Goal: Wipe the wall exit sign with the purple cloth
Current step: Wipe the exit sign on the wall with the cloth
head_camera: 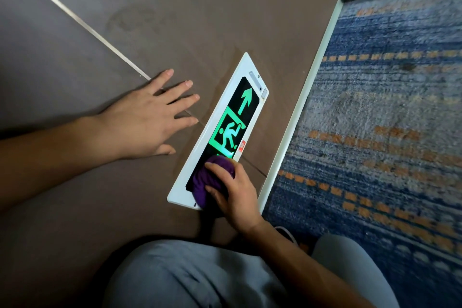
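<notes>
purple cloth [203,184] — under right grip [233,191]

A brown wall [212,7] carries the white-framed exit sign [226,130], mounted flat on it just above a pale skirting strip [297,112]. A thin metal strip [75,19] runs across the wall. The left hand [142,120] lies flat on the wall, fingers spread, just beside the sign. Below spreads blue and orange carpet [380,120].

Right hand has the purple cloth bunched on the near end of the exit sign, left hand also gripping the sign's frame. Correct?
Not quite. In the head view the left hand lies flat on the brown wall, fingers spread, beside the exit sign, not gripping its frame. The right hand does hold the purple cloth on the near end.
</notes>
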`<state>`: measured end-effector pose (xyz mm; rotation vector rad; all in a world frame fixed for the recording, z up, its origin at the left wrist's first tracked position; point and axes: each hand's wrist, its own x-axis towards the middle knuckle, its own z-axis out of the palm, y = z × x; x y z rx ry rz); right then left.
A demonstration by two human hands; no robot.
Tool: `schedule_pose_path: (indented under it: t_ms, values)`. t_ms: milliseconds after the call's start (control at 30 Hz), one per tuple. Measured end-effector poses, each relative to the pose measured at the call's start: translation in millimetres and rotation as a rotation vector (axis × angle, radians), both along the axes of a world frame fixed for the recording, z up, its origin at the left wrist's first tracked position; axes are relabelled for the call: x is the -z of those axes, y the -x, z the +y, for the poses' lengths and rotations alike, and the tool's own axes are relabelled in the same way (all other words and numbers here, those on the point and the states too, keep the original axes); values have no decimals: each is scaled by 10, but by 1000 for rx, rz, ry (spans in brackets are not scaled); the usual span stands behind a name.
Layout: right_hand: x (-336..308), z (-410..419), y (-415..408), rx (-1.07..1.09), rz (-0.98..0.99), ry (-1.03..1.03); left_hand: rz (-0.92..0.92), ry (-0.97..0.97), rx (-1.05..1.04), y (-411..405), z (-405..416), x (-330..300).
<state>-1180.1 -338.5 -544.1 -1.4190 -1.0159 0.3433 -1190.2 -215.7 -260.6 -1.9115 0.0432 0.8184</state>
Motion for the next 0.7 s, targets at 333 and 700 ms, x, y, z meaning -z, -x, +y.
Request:
schedule_pose_path:
  t_ms: [333, 700]
  values:
    - [-92, 405, -732, 252, 251, 84, 1, -12, 13, -17, -30, 11]
    - [-208, -75, 169, 146, 268, -22, 30, -31, 7, -22, -30, -3]
